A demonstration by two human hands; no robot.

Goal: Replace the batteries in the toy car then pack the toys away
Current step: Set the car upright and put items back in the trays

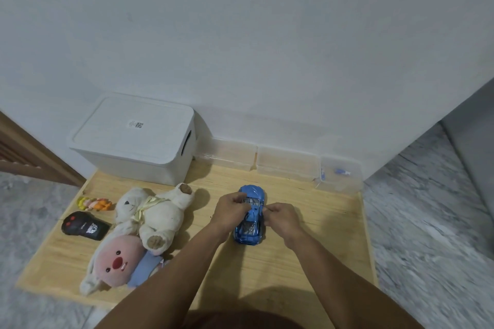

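Fingers of both hands [232, 208] [280, 218] pinch blue toy car [250, 218]; wooden board [307, 248] on marble floor [427, 222], white wall [267, 35] behind

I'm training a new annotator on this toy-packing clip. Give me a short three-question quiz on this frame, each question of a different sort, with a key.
1. True or false: the white storage box has its lid on.
2. Which object do both the left hand and the right hand grip?
A. black remote
B. blue toy car
C. white teddy bear
3. Fill in: the black remote lies to the ___ of the white teddy bear in the picture.

Key: 1 true. 2 B, the blue toy car. 3 left.
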